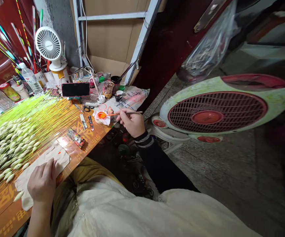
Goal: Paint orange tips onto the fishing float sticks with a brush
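My right hand (131,122) pinches a thin brush (125,113) whose tip reaches into a small dish of orange paint (101,115) resting on white tissue at the table's right edge. Nearer to me, my left hand (42,182) rests on a beige cloth (58,158) at the near edge, fingers curled; I cannot make out anything in them. Several white fishing floats with yellow-green stems (11,135) lie in rows across the orange table (93,138), just left of that hand.
A black phone (75,89) stands on a holder behind the paint dish, with jars and cups (107,89) beside it. A small white desk fan (48,44), a water bottle (31,79) and upright floats stand at the back. A large red-grilled fan (216,112) sits on the floor to the right.
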Available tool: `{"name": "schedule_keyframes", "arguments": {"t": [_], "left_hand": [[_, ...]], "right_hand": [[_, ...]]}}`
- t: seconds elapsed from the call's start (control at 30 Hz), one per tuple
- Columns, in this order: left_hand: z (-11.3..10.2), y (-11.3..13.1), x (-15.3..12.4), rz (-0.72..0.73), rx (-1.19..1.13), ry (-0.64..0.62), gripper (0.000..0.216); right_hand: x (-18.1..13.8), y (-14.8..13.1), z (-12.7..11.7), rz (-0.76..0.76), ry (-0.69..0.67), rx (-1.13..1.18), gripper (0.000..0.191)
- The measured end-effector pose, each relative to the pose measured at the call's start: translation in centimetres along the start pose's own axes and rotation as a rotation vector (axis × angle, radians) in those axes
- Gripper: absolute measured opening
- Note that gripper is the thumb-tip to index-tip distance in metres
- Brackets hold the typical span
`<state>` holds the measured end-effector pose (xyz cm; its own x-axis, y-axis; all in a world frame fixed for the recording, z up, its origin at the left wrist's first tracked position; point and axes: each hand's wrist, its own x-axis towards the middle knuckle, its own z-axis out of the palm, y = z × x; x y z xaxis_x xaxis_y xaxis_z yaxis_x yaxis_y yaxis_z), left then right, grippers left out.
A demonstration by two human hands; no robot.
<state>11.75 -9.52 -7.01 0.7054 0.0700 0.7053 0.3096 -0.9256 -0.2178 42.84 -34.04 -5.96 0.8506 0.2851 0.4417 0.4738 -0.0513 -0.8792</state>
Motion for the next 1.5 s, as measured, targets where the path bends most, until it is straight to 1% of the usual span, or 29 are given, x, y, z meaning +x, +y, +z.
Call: {"name": "schedule_keyframes", "arguments": {"t": [0.13,0.27,0.47,0.6,0.67,0.73,0.83,0.9,0.93,1.0,1.07,1.13,1.27,1.5], "left_hand": [[0.0,0.0,0.0,0.001,-0.001,-0.006,0.022],[-0.1,0.0,0.0,-0.004,0.003,-0.007,0.021],[-0.3,0.1,0.1,-0.025,-0.021,-0.031,0.018],[-0.5,0.3,0.0,-0.04,-0.035,-0.038,0.016],[-0.6,0.4,-0.1,-0.048,-0.046,-0.057,0.016],[-0.6,0.5,-0.2,-0.063,-0.056,-0.084,0.016],[-0.7,0.6,-0.4,-0.101,-0.063,-0.118,0.018],[-0.7,0.5,-0.5,-0.114,-0.066,-0.126,0.019],[-0.7,0.5,-0.5,-0.113,-0.066,-0.127,0.019],[-0.8,0.4,-0.5,-0.102,-0.062,-0.127,0.018],[-0.8,0.4,-0.4,-0.091,-0.054,-0.122,0.017],[-0.9,0.4,-0.3,-0.084,-0.045,-0.112,0.017],[-1.0,0.5,-0.1,-0.076,-0.048,-0.091,0.017],[-0.9,0.3,-0.2,-0.08,-0.046,-0.094,0.017]], "right_hand": [[0.0,0.8,0.8,0.086,-0.024,0.156,0.039],[-0.2,1.7,1.4,0.116,-0.014,0.164,0.041],[-0.8,1.9,0.7,0.135,0.075,0.159,0.042],[-2.0,1.9,0.8,0.122,0.175,0.215,0.038],[-3.2,1.8,1.4,0.089,0.21,0.252,0.034],[-5.0,1.7,2.4,0.031,0.199,0.269,0.029],[-8.0,1.2,4.2,-0.082,0.082,0.219,0.023],[-9.7,1.1,5.4,-0.192,-0.03,0.184,0.022],[-10.3,1.1,6.0,-0.257,-0.063,0.175,0.022],[-11.2,1.3,7.0,-0.376,-0.082,0.151,0.023],[-11.7,1.9,7.8,-0.45,-0.059,0.102,0.026],[-12.0,2.5,8.3,-0.464,-0.036,0.047,0.029],[-12.5,3.6,9.0,-0.422,-0.023,-0.011,0.03],[-13.0,4.1,9.5,-0.362,-0.035,-0.053,0.03]]}}
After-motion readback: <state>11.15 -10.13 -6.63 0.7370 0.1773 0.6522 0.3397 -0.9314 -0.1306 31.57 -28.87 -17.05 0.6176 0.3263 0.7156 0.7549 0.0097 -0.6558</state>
